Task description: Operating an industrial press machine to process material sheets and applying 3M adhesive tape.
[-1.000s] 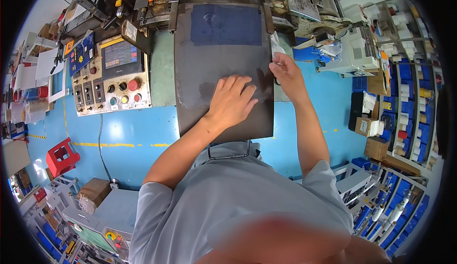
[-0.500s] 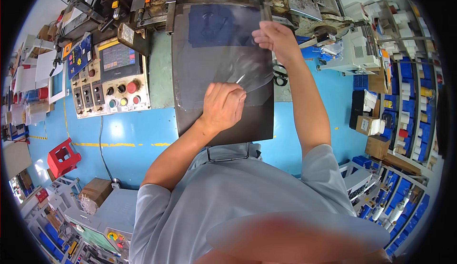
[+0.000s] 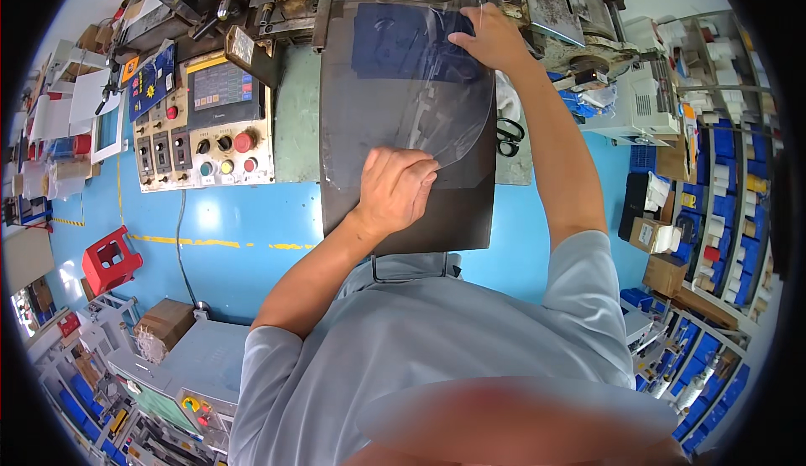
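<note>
A clear plastic film (image 3: 457,122) lies over a dark flat plate (image 3: 403,231) in front of me, its right side lifted and curled. Under the film, toward the plate's far end, shows a dark blue rectangular sheet (image 3: 378,54). My left hand (image 3: 396,185) is closed, pinching the film's near edge between thumb and fingers. At the far right edge, my right hand (image 3: 495,39) has its thumb and fingers on the raised film; part of this grip is hidden.
Left of the plate stands a control panel (image 3: 206,122) with a screen, knobs and buttons. Black-handled scissors (image 3: 510,137) lie just right of the plate. Metal machine parts (image 3: 554,13) line the far side. A red stool (image 3: 112,262) stands on the blue floor.
My right hand has moved slightly away from me and come onto the film. The film's right side has risen into a curl. My left hand keeps its pinch in nearly the same place.
</note>
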`<act>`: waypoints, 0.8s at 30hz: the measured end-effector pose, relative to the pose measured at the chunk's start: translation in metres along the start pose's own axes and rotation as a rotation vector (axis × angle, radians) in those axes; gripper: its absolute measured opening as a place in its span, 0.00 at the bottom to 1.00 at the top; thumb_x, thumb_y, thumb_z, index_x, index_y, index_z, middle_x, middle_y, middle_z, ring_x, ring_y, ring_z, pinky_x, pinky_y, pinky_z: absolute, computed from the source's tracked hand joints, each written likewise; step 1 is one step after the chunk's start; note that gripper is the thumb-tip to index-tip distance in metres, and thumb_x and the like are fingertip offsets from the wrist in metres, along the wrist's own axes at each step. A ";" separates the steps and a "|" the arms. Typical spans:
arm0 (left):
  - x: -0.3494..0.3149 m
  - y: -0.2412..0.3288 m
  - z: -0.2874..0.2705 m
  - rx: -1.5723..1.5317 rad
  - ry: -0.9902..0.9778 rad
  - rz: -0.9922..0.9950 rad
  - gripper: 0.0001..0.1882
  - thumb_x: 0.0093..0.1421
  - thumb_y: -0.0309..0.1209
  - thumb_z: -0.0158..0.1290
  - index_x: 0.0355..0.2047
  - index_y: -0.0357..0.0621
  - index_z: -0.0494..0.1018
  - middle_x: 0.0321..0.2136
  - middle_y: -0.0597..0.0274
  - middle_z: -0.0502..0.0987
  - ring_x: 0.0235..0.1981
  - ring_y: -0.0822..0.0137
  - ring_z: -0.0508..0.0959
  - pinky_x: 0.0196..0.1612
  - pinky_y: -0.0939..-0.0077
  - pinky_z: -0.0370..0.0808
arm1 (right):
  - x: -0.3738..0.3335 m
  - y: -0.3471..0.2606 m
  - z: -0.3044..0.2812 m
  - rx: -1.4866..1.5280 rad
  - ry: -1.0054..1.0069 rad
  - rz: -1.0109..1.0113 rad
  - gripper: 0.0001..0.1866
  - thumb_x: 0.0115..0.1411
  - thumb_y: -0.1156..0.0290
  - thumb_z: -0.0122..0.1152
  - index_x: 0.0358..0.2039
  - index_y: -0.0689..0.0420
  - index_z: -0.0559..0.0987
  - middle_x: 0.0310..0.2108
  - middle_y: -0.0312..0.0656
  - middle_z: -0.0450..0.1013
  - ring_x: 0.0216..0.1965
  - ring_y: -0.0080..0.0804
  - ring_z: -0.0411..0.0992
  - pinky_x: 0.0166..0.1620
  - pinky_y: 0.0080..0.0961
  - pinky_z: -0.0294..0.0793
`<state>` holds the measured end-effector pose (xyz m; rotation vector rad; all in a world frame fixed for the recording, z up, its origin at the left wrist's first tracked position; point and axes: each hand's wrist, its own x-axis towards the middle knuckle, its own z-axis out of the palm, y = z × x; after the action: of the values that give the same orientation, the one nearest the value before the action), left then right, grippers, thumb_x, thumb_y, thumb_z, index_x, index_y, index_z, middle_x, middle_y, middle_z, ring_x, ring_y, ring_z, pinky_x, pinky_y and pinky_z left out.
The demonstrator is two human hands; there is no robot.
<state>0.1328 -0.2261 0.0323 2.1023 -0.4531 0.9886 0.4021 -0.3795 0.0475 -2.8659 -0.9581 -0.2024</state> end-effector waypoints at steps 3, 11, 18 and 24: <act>0.001 0.000 0.002 -0.003 -0.013 0.011 0.12 0.54 0.24 0.59 0.39 0.44 0.73 0.36 0.62 0.77 0.32 0.62 0.75 0.37 0.67 0.67 | 0.010 0.006 -0.001 0.108 -0.106 0.139 0.30 0.57 0.51 0.66 0.54 0.57 0.76 0.49 0.50 0.76 0.52 0.50 0.74 0.55 0.41 0.73; 0.003 0.000 0.002 -0.015 0.024 0.008 0.12 0.53 0.24 0.59 0.39 0.44 0.73 0.36 0.62 0.77 0.31 0.62 0.75 0.37 0.67 0.67 | 0.026 0.005 -0.008 0.155 -0.160 0.319 0.18 0.58 0.57 0.65 0.42 0.57 0.81 0.42 0.50 0.80 0.47 0.49 0.77 0.51 0.40 0.75; 0.005 0.000 0.001 -0.016 0.049 0.001 0.13 0.53 0.23 0.59 0.40 0.44 0.73 0.36 0.62 0.77 0.32 0.62 0.75 0.37 0.67 0.67 | 0.019 -0.001 -0.016 0.574 -0.119 0.456 0.20 0.56 0.61 0.68 0.44 0.61 0.80 0.38 0.49 0.80 0.42 0.44 0.78 0.47 0.34 0.75; 0.007 0.001 0.000 -0.015 0.062 -0.003 0.14 0.51 0.22 0.59 0.40 0.43 0.74 0.36 0.61 0.77 0.32 0.61 0.75 0.37 0.67 0.68 | 0.021 0.006 -0.022 0.762 -0.168 0.435 0.21 0.53 0.67 0.70 0.46 0.64 0.81 0.36 0.44 0.81 0.37 0.32 0.78 0.42 0.30 0.76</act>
<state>0.1368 -0.2265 0.0382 2.0529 -0.4251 1.0423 0.4203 -0.3754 0.0722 -2.2983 -0.2931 0.3680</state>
